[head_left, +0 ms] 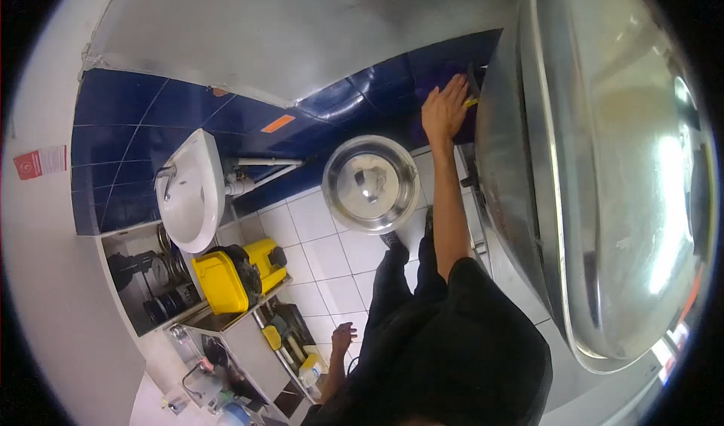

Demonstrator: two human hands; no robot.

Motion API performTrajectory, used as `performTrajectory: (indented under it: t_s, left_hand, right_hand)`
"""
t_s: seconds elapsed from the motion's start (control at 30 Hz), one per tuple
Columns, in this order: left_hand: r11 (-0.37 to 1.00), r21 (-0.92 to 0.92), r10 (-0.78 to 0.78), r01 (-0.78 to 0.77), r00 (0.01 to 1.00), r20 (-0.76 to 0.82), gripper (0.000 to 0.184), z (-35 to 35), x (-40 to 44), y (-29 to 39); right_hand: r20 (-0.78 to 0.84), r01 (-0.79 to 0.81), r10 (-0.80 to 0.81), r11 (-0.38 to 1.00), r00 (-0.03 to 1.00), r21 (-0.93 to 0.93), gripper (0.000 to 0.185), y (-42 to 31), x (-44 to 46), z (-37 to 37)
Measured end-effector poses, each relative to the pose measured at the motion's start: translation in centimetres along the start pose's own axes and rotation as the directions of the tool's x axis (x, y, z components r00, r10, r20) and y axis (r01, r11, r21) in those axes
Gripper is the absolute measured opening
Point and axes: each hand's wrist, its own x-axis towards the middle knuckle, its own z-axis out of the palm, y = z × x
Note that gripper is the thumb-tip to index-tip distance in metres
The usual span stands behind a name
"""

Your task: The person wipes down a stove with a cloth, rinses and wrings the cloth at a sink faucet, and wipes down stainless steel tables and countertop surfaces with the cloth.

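Observation:
My right hand [446, 109] is stretched forward with its fingers extended, in front of the blue tiled wall. Just beside it are a small yellow piece [471, 102] and dark purple material I cannot identify; whether the fingers touch them is unclear. A large shiny steel vessel [611, 162] with a broad rim fills the right side. My left hand [343, 337] hangs low at my side, fingers apart and holding nothing. Ahead of my feet, a round steel basin [332, 173] stands on the white tiled floor.
On the left wall is a white sink [173, 219] with a tap and pipes below. Near it are a yellow bin [220, 284] with a black bag and shelving holding several items. A grey panel [302, 26] spans the upper wall, and an orange strip [278, 124] marks the tiles.

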Motion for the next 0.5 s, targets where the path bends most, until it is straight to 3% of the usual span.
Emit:
performTrajectory:
  t_s: [0.03,0.1,0.17,0.23,0.3,0.37,0.43,0.47,0.5]
  left_hand:
    - [0.997,-0.081,0.004,-0.002,1.0,0.023,0.034,0.3,0.2,-0.1]
    - [0.988,0.015,-0.155,0.154,0.987,0.032,0.033,0.9,-1.2,-0.3]
    - [0.986,0.003,-0.167,0.167,0.985,0.052,0.035,1.1,-1.1,-2.2]
    - [0.986,-0.032,-0.161,0.164,0.984,0.073,0.036,1.1,-0.6,-3.1]
    - [0.982,-0.138,-0.115,0.13,0.987,0.108,0.038,1.1,-1.6,-2.9]
    - [0.989,-0.03,-0.146,0.148,0.988,0.051,0.038,1.9,-2.3,-1.1]
    - [0.98,-0.016,-0.195,0.197,0.978,0.072,0.037,2.4,-1.2,-0.7]
    - [0.984,-0.022,-0.177,0.179,0.982,0.063,0.035,2.5,-0.6,-0.8]
    - [0.985,-0.027,-0.168,0.17,0.984,0.06,0.035,2.8,0.1,0.3]
  right_hand:
    - [-0.059,0.079,-0.076,0.996,0.995,0.041,0.061,0.7,-1.3,-0.1]
    - [-0.131,0.168,-0.158,0.983,0.979,0.067,0.06,2.0,-3.0,-1.3]
    - [0.006,0.064,-0.065,0.992,0.998,0.109,0.059,2.1,-4.2,-2.6]
    - [0.041,0.012,-0.019,0.989,0.999,0.147,0.058,0.8,-0.8,-1.5]
    - [-0.097,0.08,-0.079,0.997,0.992,0.01,0.059,0.1,1.9,0.2]
    - [-0.065,0.144,-0.153,0.982,0.986,-0.123,0.06,0.9,-0.1,-0.6]
    - [-0.033,0.303,-0.308,0.947,0.951,-0.109,0.061,2.8,-4.0,-1.5]
    - [-0.004,0.227,-0.227,0.973,0.974,0.049,0.061,3.7,-5.0,-1.4]
    - [-0.012,0.231,-0.231,0.971,0.973,0.054,0.061,3.7,-3.9,-1.3]
